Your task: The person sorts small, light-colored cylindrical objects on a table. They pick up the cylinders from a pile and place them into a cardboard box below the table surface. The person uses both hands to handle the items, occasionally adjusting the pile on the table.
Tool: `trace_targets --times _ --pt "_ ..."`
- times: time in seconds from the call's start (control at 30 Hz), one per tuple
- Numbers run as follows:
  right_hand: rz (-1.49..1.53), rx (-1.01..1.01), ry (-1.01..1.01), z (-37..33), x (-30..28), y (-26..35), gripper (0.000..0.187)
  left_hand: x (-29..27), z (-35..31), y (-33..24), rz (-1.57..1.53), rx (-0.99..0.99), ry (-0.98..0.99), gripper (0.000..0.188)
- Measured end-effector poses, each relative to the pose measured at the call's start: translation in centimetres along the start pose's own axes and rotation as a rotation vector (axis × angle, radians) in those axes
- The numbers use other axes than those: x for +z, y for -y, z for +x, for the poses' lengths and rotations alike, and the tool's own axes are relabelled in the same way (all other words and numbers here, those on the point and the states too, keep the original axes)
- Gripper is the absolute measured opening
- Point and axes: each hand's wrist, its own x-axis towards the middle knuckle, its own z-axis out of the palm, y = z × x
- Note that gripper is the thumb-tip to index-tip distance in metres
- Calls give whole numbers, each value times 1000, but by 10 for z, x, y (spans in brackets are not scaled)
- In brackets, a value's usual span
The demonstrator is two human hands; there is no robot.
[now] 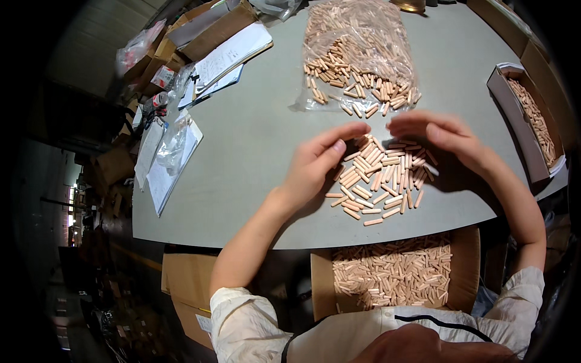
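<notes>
A loose pile of short wooden dowel pins [381,178] lies on the grey table [254,145] near its front edge. My left hand [318,160] rests at the pile's left side, fingers spread and touching the pins. My right hand [445,136] curves over the pile's upper right corner, fingers apart. Neither hand visibly holds a pin. Just behind the pile lies a clear plastic bag of the same dowel pins [357,57], its mouth open toward me with pins spilling out.
Below the table's edge a cardboard box [466,266] holds many dowel pins. A narrow box with pins [526,121] stands at the right. Papers and plastic sleeves [175,151] and cardboard boxes [212,27] crowd the left and back left.
</notes>
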Motion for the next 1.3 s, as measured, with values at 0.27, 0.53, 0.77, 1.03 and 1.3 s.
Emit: trace_targets --times 0.27,0.53,0.77,1.03,1.3 --pt "-342 4 -317 0 -39 0 37 -15 8 4 355 131 -178 36" --pt "-860 -51 -305 -1 -31 0 42 -15 16 17 1043 406 -134 57" --pt "-850 -137 -202 0 -19 -5 40 -4 11 6 1259 421 -21 94" --pt "-851 -220 -189 2 -17 -9 31 -7 10 0 1091 538 -76 24" --pt "-869 -249 -191 6 -12 -8 25 -4 14 4 1160 558 -216 11"
